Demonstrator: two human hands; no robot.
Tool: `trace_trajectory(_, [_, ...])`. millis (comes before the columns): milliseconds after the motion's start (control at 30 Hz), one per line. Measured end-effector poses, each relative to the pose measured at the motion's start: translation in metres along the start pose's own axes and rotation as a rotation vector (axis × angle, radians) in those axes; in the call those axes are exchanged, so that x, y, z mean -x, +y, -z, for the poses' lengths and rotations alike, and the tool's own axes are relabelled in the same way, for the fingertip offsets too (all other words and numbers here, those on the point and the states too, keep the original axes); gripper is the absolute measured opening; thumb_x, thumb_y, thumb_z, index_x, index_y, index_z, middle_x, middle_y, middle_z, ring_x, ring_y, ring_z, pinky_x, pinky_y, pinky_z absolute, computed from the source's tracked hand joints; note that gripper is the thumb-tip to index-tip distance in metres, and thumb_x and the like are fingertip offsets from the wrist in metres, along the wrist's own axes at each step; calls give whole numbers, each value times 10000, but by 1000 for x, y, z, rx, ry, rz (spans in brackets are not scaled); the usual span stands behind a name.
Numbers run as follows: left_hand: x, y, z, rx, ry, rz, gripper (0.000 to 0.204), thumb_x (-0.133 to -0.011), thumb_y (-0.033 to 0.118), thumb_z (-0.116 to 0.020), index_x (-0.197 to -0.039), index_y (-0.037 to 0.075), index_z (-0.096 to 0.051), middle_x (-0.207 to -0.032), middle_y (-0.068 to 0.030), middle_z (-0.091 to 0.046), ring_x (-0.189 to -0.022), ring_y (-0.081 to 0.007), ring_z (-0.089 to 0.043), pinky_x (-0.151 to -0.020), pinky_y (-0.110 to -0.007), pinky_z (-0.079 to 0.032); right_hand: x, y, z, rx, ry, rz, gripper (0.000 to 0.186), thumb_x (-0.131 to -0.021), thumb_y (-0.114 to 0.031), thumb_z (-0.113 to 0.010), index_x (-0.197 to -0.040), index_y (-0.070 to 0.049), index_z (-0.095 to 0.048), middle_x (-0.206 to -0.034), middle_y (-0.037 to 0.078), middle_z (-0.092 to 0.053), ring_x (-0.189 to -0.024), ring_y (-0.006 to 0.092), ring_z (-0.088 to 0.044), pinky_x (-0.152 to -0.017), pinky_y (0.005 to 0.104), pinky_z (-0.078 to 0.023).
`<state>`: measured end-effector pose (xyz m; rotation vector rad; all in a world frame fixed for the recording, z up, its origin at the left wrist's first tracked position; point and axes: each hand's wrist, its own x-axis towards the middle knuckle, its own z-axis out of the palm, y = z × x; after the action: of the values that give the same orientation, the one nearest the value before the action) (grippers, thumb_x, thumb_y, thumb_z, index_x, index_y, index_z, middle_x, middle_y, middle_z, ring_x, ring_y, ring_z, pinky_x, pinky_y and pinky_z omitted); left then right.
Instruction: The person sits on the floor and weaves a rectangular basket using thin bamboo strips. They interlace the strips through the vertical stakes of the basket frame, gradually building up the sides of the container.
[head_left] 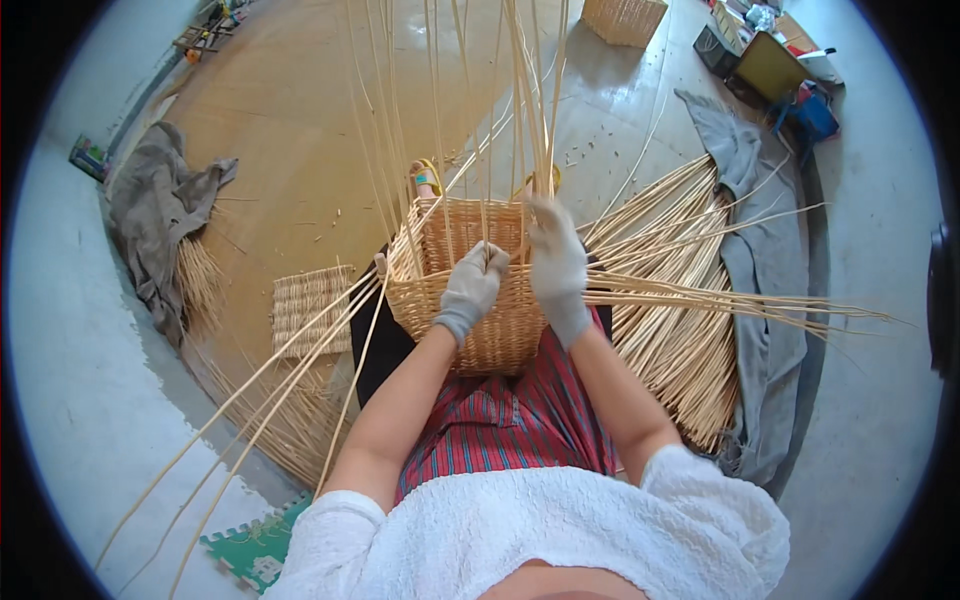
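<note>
A square wicker basket [462, 330], partly woven, rests in my lap with its open top facing up. Tall thin willow rods [432, 90] rise from its rim. My left hand [470, 287], in a grey-white glove, is closed on one upright willow rod at the near rim, its fingertips pinched together. To its right, my right hand [558, 262], gloved the same way, is raised beside the right corner by the upright rods. Motion smears its fingers, so I cannot tell whether they grip a rod. Loose rod ends [740, 297] stick out sideways past the right corner.
A big bundle of willow rods [680, 340] lies at right beside a grey cloth [762, 330]. Left are a flat woven panel [308, 305] and another grey cloth [160, 215] over rods. Long rods [262, 392] reach toward the lower left. A finished-looking basket [625, 20] stands far off.
</note>
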<state>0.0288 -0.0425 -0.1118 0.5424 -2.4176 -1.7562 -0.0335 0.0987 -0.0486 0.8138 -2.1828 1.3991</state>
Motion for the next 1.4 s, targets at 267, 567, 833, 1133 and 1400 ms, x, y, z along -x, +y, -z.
trace_trajectory(267, [5,16,-7,74,-69,200,211,-964,229,-738,-891,44,-669,-731,-16,-639,-653,-114,-534,-632,-332,-495,54,19,70,-522,256,-578,445,-1029,-52,-538,-1463,-48,-436,-1020,100,-705,-891,163,-697,-805,320,-579])
trace_trajectory(567, [79,10,23,258,74,-109,473,-1007,102,-635,-1453,30,-497,-1332,-120,-644,-707,-100,-657,-637,-291,-563,32,-14,26,392,-610,-485,861,-920,-147,-695,-1645,-231,-239,-1384,211,-616,-1154,411,-655,-950,471,-539])
trace_trajectory(833, [107,-30,127,374,651,-60,242,-1001,244,-709,-1117,41,-649,-851,-79,-708,-593,-128,-666,-507,-270,-578,78,-48,-14,19,-317,-103,578,-925,-200,-682,-1478,-213,-516,-1295,178,-637,-1098,375,-660,-912,460,-555])
trace_trajectory(1133, [151,-29,128,1231,468,220,326,-1000,313,-687,-1164,32,-677,-911,-135,-750,-732,-220,-720,-637,-357,-621,88,-165,-83,-647,-860,518,460,-902,-196,-694,-1349,-122,-611,-1335,130,-618,-1227,352,-595,-1022,459,-495])
trace_trajectory(1400, [149,-65,128,641,370,177,313,-987,170,-701,-1238,-11,-656,-1033,-137,-737,-833,-214,-725,-739,-363,-635,84,-175,-83,-457,-1049,802,273,-849,-314,-700,-1014,-97,-712,-1014,123,-670,-952,329,-663,-875,445,-529])
